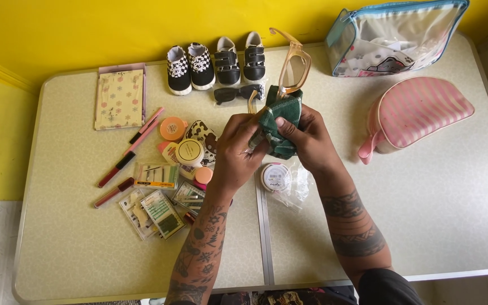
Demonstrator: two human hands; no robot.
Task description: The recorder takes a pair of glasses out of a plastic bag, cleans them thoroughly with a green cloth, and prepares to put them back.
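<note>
left hand [238,148] fingers grasp glasses [292,65] | right hand [306,138] fingers pinch green cloth [280,121], seemingly on lens

Beyond the hands stand four small shoes: two checkered shoes [191,68] and two black strapped shoes [240,60]. There are two pairs of glasses: one peach-framed pair [293,65] held in the hands with one green cloth [280,121], and one dark pair [238,92] just beyond them. Two pouches lie to the right: one clear pouch [393,36], one pink striped pouch [416,116]. One floral notebook [119,99] lies to the left.
</note>
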